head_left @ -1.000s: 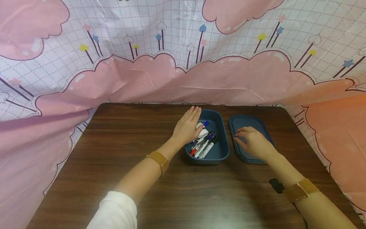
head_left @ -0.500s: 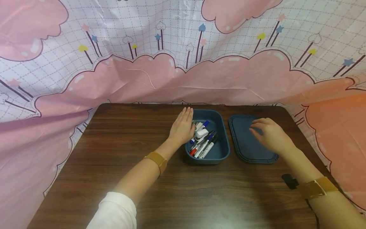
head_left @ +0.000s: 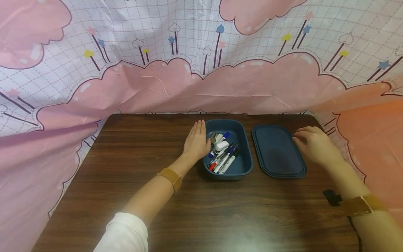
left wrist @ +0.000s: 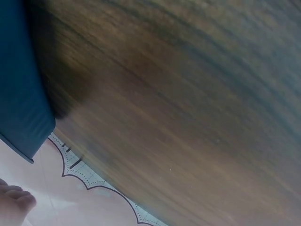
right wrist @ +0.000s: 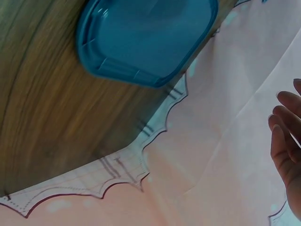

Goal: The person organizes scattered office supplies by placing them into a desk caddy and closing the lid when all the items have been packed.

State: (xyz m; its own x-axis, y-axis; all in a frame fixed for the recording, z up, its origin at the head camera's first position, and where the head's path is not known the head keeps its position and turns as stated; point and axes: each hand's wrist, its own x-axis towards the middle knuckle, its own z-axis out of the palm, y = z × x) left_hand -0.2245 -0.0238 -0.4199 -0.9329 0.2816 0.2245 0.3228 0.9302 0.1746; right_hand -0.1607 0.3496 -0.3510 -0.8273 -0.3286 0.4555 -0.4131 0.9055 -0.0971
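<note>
A dark blue box (head_left: 248,159) sits on the wooden table (head_left: 132,157), holding several markers (head_left: 225,159) and a small white item (head_left: 221,145). Its flat blue lid (head_left: 277,152) lies just to its right. My left hand (head_left: 196,140) rests with straight fingers against the box's left outer wall. In the left wrist view only the box wall (left wrist: 19,103) and my fingertips (left wrist: 14,200) show. My right hand (head_left: 315,145) is at the lid's right edge with loosely bent fingers that hold nothing. The right wrist view shows the lid (right wrist: 146,37) apart from my fingers (right wrist: 287,136).
A pink and white patterned sheet (head_left: 201,70) hangs behind the table and drapes over both its sides. Bare wood stretches left of the box and toward the near edge (head_left: 220,217). Tan straps sit on both forearms.
My right hand slid rightward across the lid, from its left edge to its right edge. My left hand drew back from over the box to its left outer wall.
</note>
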